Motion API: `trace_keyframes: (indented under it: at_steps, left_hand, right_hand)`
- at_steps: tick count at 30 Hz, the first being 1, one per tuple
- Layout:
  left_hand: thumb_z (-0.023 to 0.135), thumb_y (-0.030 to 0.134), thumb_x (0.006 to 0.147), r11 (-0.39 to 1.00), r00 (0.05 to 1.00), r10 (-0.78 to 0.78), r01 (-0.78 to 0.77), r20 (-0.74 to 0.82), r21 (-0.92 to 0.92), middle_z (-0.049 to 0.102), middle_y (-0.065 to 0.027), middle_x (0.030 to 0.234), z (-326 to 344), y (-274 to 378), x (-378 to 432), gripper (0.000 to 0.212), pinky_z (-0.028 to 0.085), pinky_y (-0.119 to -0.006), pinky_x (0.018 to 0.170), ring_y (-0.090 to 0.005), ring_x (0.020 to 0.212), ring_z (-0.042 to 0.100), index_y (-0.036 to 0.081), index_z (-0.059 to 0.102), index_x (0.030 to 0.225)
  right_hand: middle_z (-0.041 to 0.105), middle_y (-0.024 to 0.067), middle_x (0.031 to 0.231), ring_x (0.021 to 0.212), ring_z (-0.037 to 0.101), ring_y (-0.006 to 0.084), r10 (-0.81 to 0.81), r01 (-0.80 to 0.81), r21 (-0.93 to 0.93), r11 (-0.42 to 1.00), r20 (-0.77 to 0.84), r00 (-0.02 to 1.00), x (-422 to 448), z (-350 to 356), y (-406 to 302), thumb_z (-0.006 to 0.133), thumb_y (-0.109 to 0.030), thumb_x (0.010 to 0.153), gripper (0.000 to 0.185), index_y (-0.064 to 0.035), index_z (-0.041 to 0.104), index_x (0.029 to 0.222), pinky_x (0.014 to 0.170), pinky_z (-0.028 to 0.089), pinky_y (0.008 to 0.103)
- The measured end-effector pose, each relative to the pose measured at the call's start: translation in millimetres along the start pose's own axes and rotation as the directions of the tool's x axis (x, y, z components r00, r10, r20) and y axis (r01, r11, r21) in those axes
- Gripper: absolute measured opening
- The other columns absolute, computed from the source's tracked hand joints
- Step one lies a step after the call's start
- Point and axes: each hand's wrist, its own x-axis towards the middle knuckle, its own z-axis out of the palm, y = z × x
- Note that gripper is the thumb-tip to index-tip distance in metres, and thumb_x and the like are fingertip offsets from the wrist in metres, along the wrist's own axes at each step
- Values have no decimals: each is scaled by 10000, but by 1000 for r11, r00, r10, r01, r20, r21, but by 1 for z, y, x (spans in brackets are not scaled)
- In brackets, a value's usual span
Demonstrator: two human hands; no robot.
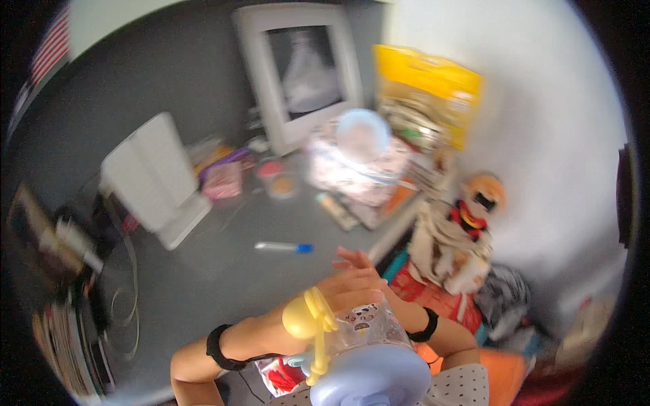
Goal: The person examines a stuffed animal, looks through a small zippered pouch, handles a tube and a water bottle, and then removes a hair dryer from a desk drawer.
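A clear plastic bottle (355, 330) with stickers and a wide lilac-blue lid (370, 375) lies close below me, its far end at my hands. My left hand (350, 289) lies across its far end; the fingers point right and the grip is hard to judge. My right hand (355, 259) is mostly hidden behind the left, with only some fingertips showing beyond it. A yellow ball-shaped trinket (299, 317) with a strap hangs at the bottle's left side. Past the hands, a marker pen with a blue cap (304, 248) rests on the grey desk (203, 284).
A white folding stand (152, 172) is at the left, above a cable and upright books (71, 345). A framed picture (355, 91) leans at the back. A patterned pouch (350, 177), a yellow bag (431, 71), and a doll (480, 203) are to the right.
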Motion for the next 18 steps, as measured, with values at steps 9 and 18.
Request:
trace_keyframes:
  at_steps: [9,18]
  left_hand:
    - [596,318,755,824,754,-292,511,-588,246,430,-131,1298,18,74,-112,631,355,-423,977,-313,1200,400,5,418,1273]
    - [572,418,734,532,572,-79,717,-816,451,490,-117,1250,57,95,-148,658,428,-430,873,-347,1112,471,31,445,1251]
  right_hand:
    - [379,149,1329,1208,370,288,195,-267,194,944,324,926,46,80,46,601,-413,780,758,-28,273,1345,982,288,422]
    - [559,134,1124,977,551,271,-66,2,139,990,462,885,73,127,55,689,-234,706,693,3,360,1269,832,440,377]
